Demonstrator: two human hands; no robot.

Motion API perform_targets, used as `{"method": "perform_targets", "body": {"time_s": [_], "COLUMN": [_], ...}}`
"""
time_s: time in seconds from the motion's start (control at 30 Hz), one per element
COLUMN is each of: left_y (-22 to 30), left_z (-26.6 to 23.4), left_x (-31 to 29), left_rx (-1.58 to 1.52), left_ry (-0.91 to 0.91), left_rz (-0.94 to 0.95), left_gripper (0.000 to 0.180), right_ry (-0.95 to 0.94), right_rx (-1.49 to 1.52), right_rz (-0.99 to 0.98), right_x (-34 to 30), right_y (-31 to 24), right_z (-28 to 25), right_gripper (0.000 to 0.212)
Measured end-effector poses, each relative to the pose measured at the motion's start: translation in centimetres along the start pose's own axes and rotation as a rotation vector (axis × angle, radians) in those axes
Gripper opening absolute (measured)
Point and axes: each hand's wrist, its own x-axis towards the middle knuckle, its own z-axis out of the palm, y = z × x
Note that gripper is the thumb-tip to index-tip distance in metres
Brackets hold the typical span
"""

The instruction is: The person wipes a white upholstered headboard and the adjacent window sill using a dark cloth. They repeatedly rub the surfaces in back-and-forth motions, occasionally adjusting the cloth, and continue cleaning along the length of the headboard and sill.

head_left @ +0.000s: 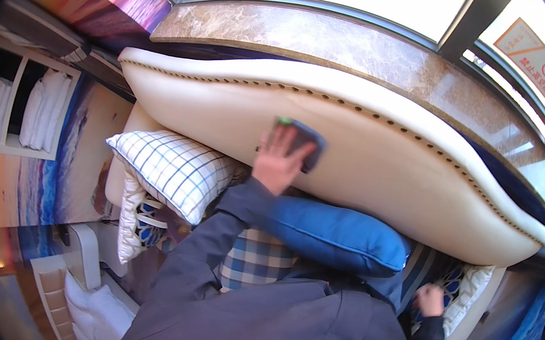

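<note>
A cream sofa back (pixel 371 152) with a row of dark studs along its curved top stretches across the middle. My left hand (pixel 277 160) presses a dark grey pad (pixel 308 148) with a bit of green at its edge flat against this upholstery; the pad is blurred, and its exact kind is unclear. Below that arm lies a blue cushion (pixel 339 237), and a white checked cushion (pixel 173 167) leans at its left. Down at the right, my right hand (pixel 431 299) has its fingers curled closed, beside a white-edged patterned cushion (pixel 465 298); no object shows in it.
A marble sill (pixel 291 31) and windows run behind the sofa. On the left is a white shelf (pixel 10 148) with rolled white textiles. A beige chair (pixel 53 292) with a white pillow (pixel 95 315) stands at lower left. A blue plaid cushion (pixel 256 264) lies close to my body.
</note>
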Motion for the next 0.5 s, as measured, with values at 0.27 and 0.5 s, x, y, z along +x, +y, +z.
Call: {"method": "perform_targets", "body": {"time_s": [0.27, 0.5], "left_y": [1.0, 0.7], "left_z": [2.1, 1.4], "left_x": [0.7, -0.5], "left_rx": [-0.109, -0.018], "left_ry": [0.335, 0.244], "left_rz": [-0.33, -0.322], "left_gripper": [0.062, 0.058], "right_ry": [-0.77, -1.058], "right_rx": [-0.105, -0.102], "right_rz": [-0.764, -0.735], "right_x": [7.5, 9.0], "right_y": [-6.7, -7.5], "right_z": [23.4, 24.2], "right_gripper": [0.043, 0.039]}}
